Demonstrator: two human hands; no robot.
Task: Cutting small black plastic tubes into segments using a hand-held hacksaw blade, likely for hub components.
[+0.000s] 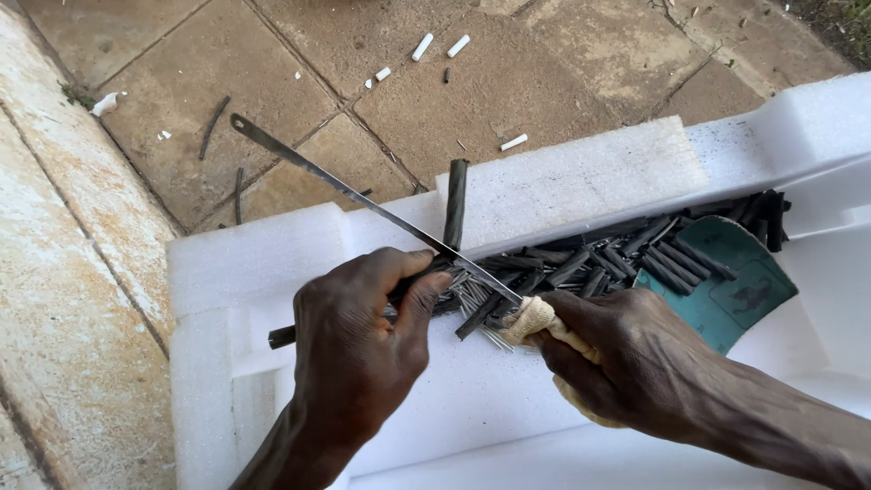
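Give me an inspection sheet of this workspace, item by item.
Surface: white foam block with a recessed tray, set on paving.
Job's things: black cable length lying across the foam; thin saw blade laid over it, its end wrapped in cloth.
Clutter: heap of short black cut pieces with bare wire ends; teal sheet under them.
Grippers: left hand presses the cable down; right hand grips the cloth-wrapped blade end.
Cables: nothing seen beyond the one being cut.
Surroundings: stone paving strewn with white offcuts and dark scraps; rusty ledge at left.
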